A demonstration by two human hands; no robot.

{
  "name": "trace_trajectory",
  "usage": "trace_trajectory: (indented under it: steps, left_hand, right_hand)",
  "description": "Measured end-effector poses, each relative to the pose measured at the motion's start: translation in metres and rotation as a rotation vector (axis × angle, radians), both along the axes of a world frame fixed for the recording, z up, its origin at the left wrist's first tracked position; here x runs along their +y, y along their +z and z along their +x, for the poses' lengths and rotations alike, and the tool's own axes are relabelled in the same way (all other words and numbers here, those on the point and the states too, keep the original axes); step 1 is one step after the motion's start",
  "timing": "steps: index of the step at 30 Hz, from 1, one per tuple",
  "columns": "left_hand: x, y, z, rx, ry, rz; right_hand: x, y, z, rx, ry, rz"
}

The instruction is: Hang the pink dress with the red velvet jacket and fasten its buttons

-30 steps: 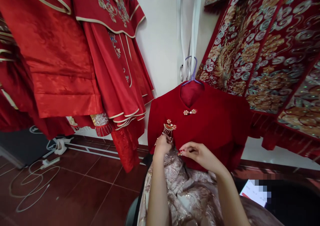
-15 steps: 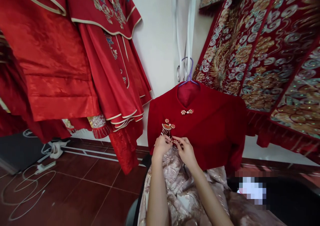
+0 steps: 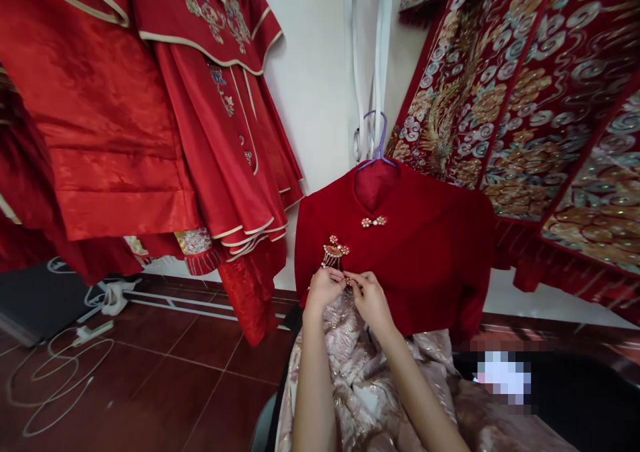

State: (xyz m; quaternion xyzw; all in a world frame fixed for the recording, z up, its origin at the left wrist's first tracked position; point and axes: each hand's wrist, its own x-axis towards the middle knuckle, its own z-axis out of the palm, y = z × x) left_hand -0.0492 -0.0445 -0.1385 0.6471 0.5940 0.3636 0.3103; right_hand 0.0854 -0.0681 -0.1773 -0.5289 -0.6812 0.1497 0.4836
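A short red velvet jacket [image 3: 420, 259] hangs by a purple hanger [image 3: 379, 152] in front of me. At its lower left front, my left hand [image 3: 324, 291] is closed in a pinch. My right hand [image 3: 373, 300] pinches from the other side, its fingertips nearly meeting the left ones. Between them shows a small beaded frog button [image 3: 349, 281], mostly hidden by the fingers. Just above is a fan-shaped brooch [image 3: 333, 251] with bead tassels. A matching pearl frog button [image 3: 375, 222] closes the collar. Shiny pinkish brocade fabric [image 3: 370, 399] lies under my forearms.
Red garments with cream piping [image 3: 220, 139] hang on the left. A heavily embroidered red robe [image 3: 525, 119] hangs on the right. White straps [image 3: 370, 52] run down to the hanger. A white cable [image 3: 65, 385], a power strip [image 3: 93, 333] and pale shoes [image 3: 114, 300] are on the tiled floor.
My right fingers have closed in slightly to the left against the frog button, covering more of it. The left hand stays almost in place.
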Motion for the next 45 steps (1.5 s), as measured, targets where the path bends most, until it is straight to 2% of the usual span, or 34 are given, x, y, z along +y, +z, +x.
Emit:
trace_trajectory:
  steps: [4,13,20,25,27,28,30,32,33,35,37,39,40,42,45]
  left_hand:
    - [0.0,0.0,-0.002,-0.05,0.001,-0.018]
    - [-0.004,0.005,-0.003,-0.021,-0.003,0.028]
    - [-0.002,0.0,-0.008,-0.005,-0.046,0.084]
    - [0.003,-0.005,-0.005,-0.032,-0.048,0.05]
    - [0.004,-0.005,-0.005,-0.005,0.051,0.107]
    - [0.005,-0.004,-0.006,0.002,0.159,0.18]
    - [0.003,0.002,-0.012,-0.04,0.454,0.374]
    - [-0.001,0.01,-0.023,-0.17,0.718,0.531]
    - [-0.003,0.015,-0.029,-0.255,0.801,0.579]
    - [-0.007,0.021,-0.04,-0.397,0.901,0.632]
    - [-0.008,0.024,-0.045,-0.458,0.933,0.644]
    - [-0.005,0.022,-0.044,-0.455,0.888,0.61]
    - [-0.002,0.02,-0.041,-0.437,0.82,0.571]
    - [0.002,0.013,-0.034,-0.373,0.592,0.448]
    - [0.005,0.002,-0.021,-0.2,0.136,0.23]
  right_hand:
    - [0.0,0.001,-0.003,0.006,-0.031,0.019]
    - [0.001,-0.003,-0.007,0.077,-0.041,0.032]
    - [0.006,-0.002,-0.008,0.149,-0.004,0.041]
    - [0.008,-0.003,-0.008,0.187,0.021,0.038]
    - [0.004,0.0,-0.008,0.221,0.009,0.052]
    - [0.0,0.002,-0.008,0.247,-0.009,0.072]
    - [-0.011,0.012,-0.004,0.307,-0.07,0.149]
    - [-0.023,0.024,0.003,0.349,-0.154,0.256]
    - [-0.028,0.031,0.007,0.362,-0.195,0.31]
    - [-0.036,0.044,0.015,0.396,-0.262,0.387]
    - [-0.04,0.051,0.022,0.438,-0.303,0.413]
    - [-0.04,0.052,0.025,0.466,-0.323,0.41]
    - [-0.039,0.05,0.025,0.47,-0.326,0.401]
    - [-0.035,0.043,0.025,0.466,-0.314,0.36]
    - [-0.027,0.03,0.022,0.421,-0.186,0.199]
